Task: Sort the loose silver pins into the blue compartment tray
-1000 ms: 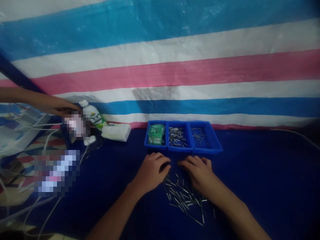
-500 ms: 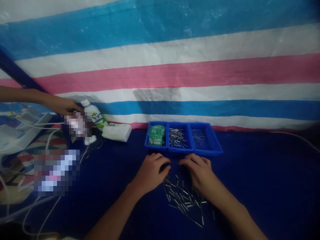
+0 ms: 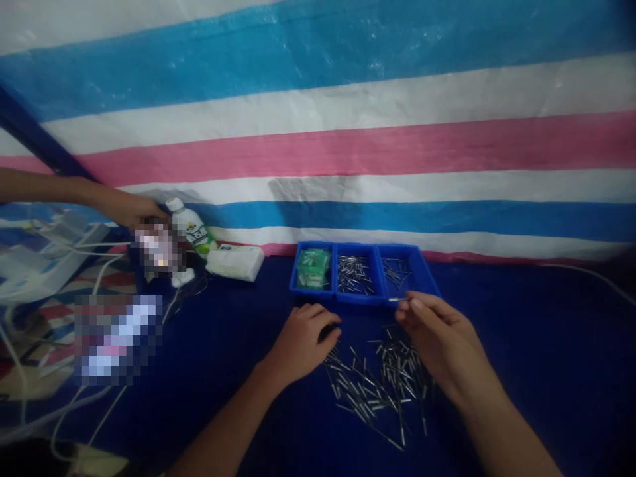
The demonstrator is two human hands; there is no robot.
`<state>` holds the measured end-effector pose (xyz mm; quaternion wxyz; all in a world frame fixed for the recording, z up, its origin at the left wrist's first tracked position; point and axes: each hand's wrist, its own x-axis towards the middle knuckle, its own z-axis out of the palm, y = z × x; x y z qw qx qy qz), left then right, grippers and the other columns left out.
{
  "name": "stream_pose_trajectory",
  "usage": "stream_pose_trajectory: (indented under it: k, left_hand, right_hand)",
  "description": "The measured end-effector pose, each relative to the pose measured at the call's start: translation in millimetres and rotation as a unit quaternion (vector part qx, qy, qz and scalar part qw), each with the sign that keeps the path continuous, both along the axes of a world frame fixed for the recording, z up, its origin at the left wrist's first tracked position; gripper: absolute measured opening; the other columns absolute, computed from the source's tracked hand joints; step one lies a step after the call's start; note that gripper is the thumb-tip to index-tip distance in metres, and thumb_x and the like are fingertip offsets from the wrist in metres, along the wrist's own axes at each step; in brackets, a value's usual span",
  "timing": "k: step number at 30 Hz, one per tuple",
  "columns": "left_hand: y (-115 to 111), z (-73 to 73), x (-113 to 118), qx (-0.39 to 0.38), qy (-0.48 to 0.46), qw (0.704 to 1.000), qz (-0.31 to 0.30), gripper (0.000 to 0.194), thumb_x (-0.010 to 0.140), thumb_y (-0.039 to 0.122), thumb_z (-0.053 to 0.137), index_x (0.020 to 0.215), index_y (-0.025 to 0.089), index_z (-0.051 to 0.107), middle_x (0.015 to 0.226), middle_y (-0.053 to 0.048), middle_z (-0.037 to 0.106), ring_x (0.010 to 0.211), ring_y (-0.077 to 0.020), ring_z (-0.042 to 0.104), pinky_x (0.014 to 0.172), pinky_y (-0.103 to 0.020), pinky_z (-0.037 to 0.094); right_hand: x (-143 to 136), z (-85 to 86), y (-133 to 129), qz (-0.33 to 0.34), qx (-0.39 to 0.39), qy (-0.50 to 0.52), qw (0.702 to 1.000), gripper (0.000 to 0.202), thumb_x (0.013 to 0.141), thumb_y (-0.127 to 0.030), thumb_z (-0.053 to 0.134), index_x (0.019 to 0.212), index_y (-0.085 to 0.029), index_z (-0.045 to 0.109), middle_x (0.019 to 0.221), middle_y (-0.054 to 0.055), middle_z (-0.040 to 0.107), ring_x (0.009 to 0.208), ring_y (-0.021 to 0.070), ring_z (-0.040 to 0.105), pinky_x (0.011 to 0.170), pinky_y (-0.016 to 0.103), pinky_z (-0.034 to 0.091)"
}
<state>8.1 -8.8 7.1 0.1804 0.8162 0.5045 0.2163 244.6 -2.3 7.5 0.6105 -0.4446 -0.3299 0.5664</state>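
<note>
My right hand (image 3: 442,338) pinches a thin metal rod (image 3: 397,299) between thumb and fingers, at the front edge of the blue three-part tray (image 3: 358,299). Beside the loose pile of metal rods (image 3: 368,397) on the dark blue tabletop, my left hand (image 3: 305,338) is loosely curved, with a gap between thumb and fingers and no held thing visible. Small green-and-clear packets (image 3: 313,267) lie in the tray's left compartment. Many rods (image 3: 354,273) fill the middle one, and fewer rods (image 3: 396,271) lie in the right one.
At the left, another person's hand (image 3: 132,207) reaches in by a white bottle with a green label (image 3: 191,228). A tissue pack (image 3: 236,262) lies between bottle and tray. White cables (image 3: 106,262) and power strips (image 3: 30,275) crowd the far left. Behind hangs a striped sheet (image 3: 348,149).
My right hand has moved to the right and now holds a rod at the tray's front edge, uncovering more of the pile. My left hand has hardly moved.
</note>
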Motion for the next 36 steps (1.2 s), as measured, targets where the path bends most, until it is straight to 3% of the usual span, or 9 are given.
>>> stream_pose_trajectory:
  k: [6,11,17,21,23,26,29,32,36]
  left_hand:
    - [1.1,-1.3,-1.0,-0.001,0.004,1.0,-0.001,0.016,0.095,0.026,0.059,0.106,0.024,0.07,0.104,-0.003,0.07,0.098,-0.0202,0.062,0.089,-0.039,0.045]
    - [1.4,-2.2,-0.9,-0.001,0.011,1.0,-0.005,0.017,0.095,0.027,0.058,0.107,0.025,0.07,0.104,-0.002,0.069,0.098,-0.0206,0.062,0.089,-0.039,0.046]
    - [3.2,-2.0,-0.6,0.003,0.009,1.0,-0.003,0.016,0.095,0.026,0.058,0.106,0.025,0.07,0.103,-0.002,0.069,0.097,-0.0204,0.062,0.087,-0.039,0.045]
    - [2.9,-0.8,-0.8,0.001,0.01,1.0,0.0,0.015,0.094,0.025,0.06,0.106,0.025,0.07,0.104,-0.001,0.069,0.099,-0.0205,0.062,0.088,-0.039,0.044]
    - [1.9,0.4,-0.6,-0.001,0.007,1.0,0.001,0.016,0.095,0.025,0.059,0.107,0.025,0.069,0.105,0.0,0.069,0.099,-0.0203,0.061,0.089,-0.04,0.043]
    - [0.5,1.8,-0.3,-0.005,0.004,1.0,0.0,0.016,0.095,0.025,0.059,0.107,0.025,0.069,0.106,-0.001,0.069,0.1,-0.0201,0.061,0.09,-0.04,0.043]
    - [0.0,2.3,-0.8,-0.008,0.006,1.0,0.001,0.017,0.095,0.025,0.06,0.108,0.025,0.069,0.107,-0.001,0.07,0.1,-0.0203,0.061,0.089,-0.04,0.043]
    - [-0.1,2.0,-1.4,-0.01,0.006,1.0,0.003,0.017,0.095,0.025,0.059,0.109,0.025,0.069,0.108,-0.001,0.07,0.101,-0.0205,0.061,0.091,-0.041,0.042]
    - [-0.5,0.9,-1.4,-0.014,0.008,1.0,0.002,0.017,0.095,0.026,0.059,0.109,0.027,0.069,0.108,0.001,0.069,0.101,-0.0198,0.06,0.091,-0.04,0.041]
  right_hand:
    - [-1.9,6.6,4.2,0.045,-0.068,0.054,0.995,0.036,0.074,-0.043,0.081,0.065,-0.022,0.053,0.062,-0.004,0.049,0.049,0.0104,0.044,0.044,0.025,0.04]
    - [-6.4,3.2,2.2,0.069,-0.116,0.054,0.989,0.043,0.073,-0.043,0.081,0.059,-0.021,0.047,0.05,-0.008,0.036,0.043,0.0078,0.034,0.039,0.023,0.031]
    - [-8.4,6.7,0.7,0.065,-0.1,0.026,0.993,0.034,0.075,-0.049,0.079,0.088,-0.02,0.066,0.069,-0.002,0.061,0.051,0.01,0.049,0.046,0.023,0.036]
    - [-8.8,6.3,-2.0,0.073,-0.048,-0.147,0.985,0.035,0.082,-0.053,0.069,0.099,-0.022,0.068,0.074,0.0,0.064,0.052,0.0131,0.051,0.049,0.027,0.037]
    - [-7.2,2.6,-3.6,0.07,0.018,-0.313,0.947,0.027,0.086,-0.048,0.064,0.095,-0.022,0.069,0.077,0.002,0.066,0.061,0.0172,0.056,0.056,0.031,0.042]
    - [-2.8,-5.4,-5.5,0.09,0.114,-0.549,0.823,0.018,0.089,-0.032,0.057,0.095,-0.025,0.072,0.095,0.005,0.07,0.086,0.0257,0.062,0.071,0.039,0.047]
    - [1.1,-13.4,-6.0,0.124,0.156,-0.665,0.72,0.023,0.087,-0.021,0.054,0.1,-0.027,0.073,0.104,0.005,0.07,0.095,0.0293,0.061,0.075,0.043,0.046]
    - [2.9,-19.9,-5.2,0.149,0.164,-0.702,0.677,0.027,0.091,-0.018,0.05,0.104,-0.028,0.071,0.105,0.005,0.069,0.095,0.0289,0.061,0.074,0.042,0.046]
    - [2.0,-26.1,-4.1,0.165,0.163,-0.715,0.66,0.034,0.093,-0.012,0.044,0.109,-0.028,0.07,0.106,0.006,0.068,0.094,0.0274,0.06,0.074,0.041,0.045]
